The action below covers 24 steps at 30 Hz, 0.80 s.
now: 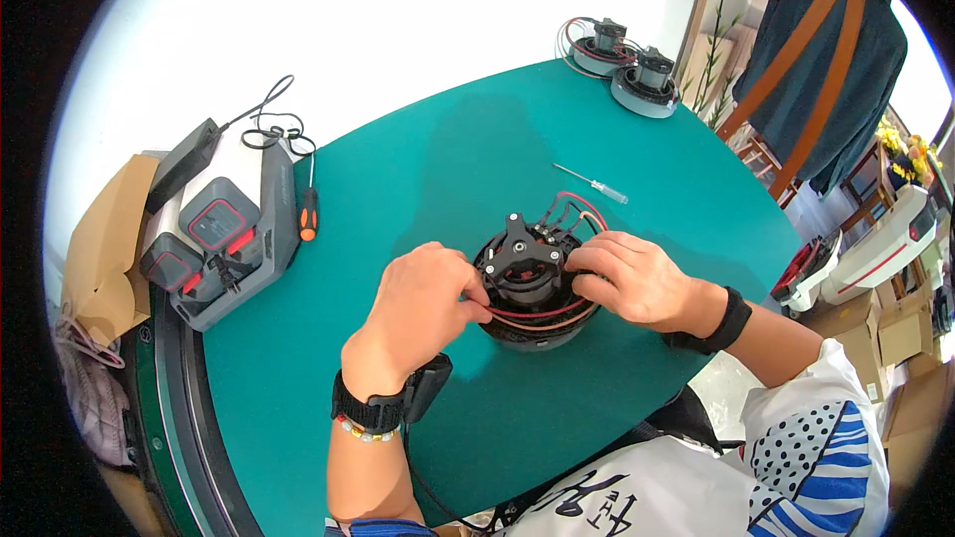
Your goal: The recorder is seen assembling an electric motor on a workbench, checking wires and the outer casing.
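A round black motor unit (524, 283) with a three-armed bracket on top sits on the green table in front of me. Red and orange wires (542, 314) curve around its near side, and a wire loop (582, 204) rises at its back right. My left hand (423, 296) is closed in a pinch on the wires at the motor's left edge. At the right edge, my right hand (637, 278) has its fingers curled down against the unit, where the wires run beneath them. What those fingertips hold is hidden.
Beyond the motor lies a clear-handled screwdriver (597, 185). An orange-and-black screwdriver (309, 214) rests beside a grey-and-white machine (224, 229) with a cable (284, 124). Two similar motor units (645, 85) stand at the far right edge of the green table (477, 159). Cardboard boxes (856, 338) are at right.
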{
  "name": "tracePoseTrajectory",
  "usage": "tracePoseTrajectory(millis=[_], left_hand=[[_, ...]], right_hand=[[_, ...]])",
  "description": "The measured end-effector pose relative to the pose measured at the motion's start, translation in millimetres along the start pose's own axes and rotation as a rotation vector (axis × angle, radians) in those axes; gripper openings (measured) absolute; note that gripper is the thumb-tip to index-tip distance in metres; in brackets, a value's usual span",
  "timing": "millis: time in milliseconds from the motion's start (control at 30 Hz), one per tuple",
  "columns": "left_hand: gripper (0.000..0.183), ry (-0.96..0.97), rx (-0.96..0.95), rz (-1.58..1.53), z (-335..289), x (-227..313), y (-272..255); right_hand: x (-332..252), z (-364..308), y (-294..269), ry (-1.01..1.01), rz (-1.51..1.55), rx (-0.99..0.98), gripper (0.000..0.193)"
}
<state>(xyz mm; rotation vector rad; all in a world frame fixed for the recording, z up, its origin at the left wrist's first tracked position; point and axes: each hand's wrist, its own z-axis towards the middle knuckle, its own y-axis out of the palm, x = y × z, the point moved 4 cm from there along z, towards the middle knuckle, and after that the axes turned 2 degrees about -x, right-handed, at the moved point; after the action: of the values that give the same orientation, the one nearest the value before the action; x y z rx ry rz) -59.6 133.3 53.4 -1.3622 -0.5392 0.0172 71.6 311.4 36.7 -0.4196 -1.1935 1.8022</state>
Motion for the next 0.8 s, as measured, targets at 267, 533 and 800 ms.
tracePoseTrajectory(millis=[267, 533, 800], left_hand=[[0.018, -0.018, 0.107, -0.052, -1, -1, -3], [0.019, -0.029, 0.045, -0.079, -4, 2, -6], [0.021, -0.039, 0.029, -0.095, -7, 2, -7]], right_hand=[[-11, 5, -19, 0.108, 0.266, -0.135, 0.034], [-20, -2, -13, -0.046, 0.173, -0.061, 0.019], [-15, 2, -14, 0.046, 0.333, -0.125, 0.015]])
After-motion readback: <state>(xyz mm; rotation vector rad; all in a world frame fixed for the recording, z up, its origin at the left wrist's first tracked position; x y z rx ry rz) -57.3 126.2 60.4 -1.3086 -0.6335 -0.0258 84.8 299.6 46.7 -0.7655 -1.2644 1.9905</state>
